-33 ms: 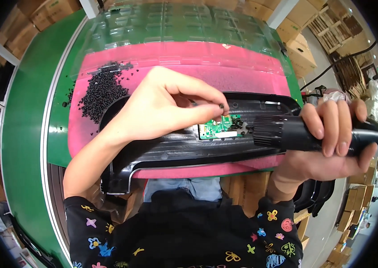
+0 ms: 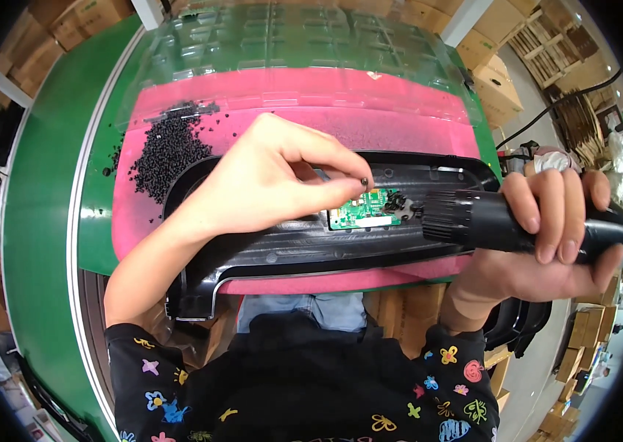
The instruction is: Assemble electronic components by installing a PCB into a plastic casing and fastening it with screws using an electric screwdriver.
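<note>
While our right hand (image 2: 549,221) wraps the black cylindrical tool (image 2: 482,218), likely for steadiness, our left hand (image 2: 267,177) pinches a tiny dark piece (image 2: 364,181) near the green rectangular circuit board (image 2: 356,212).

Surface Colours: Black, Pink, Green

The handheld driver (image 2: 484,221) is black, with lengthwise ribbing at its front end. The housing (image 2: 289,254) is glossy black with pale reflected streaks. The circuit board (image 2: 348,214) is green; its bar-shaped component (image 2: 375,222) is white. The heaped small parts (image 2: 171,151) are black, as are the loose pieces (image 2: 396,201) by the board. The mat (image 2: 429,129) is plain pink; the work surface (image 2: 98,228) is green. The tray (image 2: 275,44) is transparent, with a grid pattern. The shirt (image 2: 311,383) is black, printed with multicoloured flowers.
</note>
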Demonstrator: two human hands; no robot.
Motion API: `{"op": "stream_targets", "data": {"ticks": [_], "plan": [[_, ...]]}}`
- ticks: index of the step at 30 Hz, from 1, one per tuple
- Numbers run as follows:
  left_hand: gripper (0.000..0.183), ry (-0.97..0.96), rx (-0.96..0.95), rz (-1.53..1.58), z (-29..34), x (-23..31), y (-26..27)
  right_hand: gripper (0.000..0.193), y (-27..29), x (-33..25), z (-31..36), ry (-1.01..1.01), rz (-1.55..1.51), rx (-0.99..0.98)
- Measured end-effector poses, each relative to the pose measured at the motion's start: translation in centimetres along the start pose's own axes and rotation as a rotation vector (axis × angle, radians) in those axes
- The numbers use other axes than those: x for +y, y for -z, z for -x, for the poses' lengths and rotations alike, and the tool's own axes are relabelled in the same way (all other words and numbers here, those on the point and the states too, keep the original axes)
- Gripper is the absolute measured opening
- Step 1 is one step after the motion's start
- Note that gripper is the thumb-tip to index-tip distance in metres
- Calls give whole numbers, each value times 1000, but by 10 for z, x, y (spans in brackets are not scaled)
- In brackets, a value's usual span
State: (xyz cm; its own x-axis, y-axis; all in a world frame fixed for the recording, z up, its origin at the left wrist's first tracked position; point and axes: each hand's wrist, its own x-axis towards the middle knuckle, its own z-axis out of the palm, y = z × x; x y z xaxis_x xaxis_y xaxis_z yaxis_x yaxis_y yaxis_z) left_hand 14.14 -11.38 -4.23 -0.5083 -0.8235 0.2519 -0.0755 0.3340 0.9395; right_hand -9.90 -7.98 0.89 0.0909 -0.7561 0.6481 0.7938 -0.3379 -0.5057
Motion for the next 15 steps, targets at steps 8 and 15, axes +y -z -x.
{"op": "stream_targets", "data": {"ticks": [8, 15], "plan": [[14, -69, -50, -45, 6, -7, -10, 36, -4, 6, 7, 79, 92, -39], [14, -104, -40, -109, 4, -12, -12, 41, 1, 18, 8, 55, 159, -124]]}}
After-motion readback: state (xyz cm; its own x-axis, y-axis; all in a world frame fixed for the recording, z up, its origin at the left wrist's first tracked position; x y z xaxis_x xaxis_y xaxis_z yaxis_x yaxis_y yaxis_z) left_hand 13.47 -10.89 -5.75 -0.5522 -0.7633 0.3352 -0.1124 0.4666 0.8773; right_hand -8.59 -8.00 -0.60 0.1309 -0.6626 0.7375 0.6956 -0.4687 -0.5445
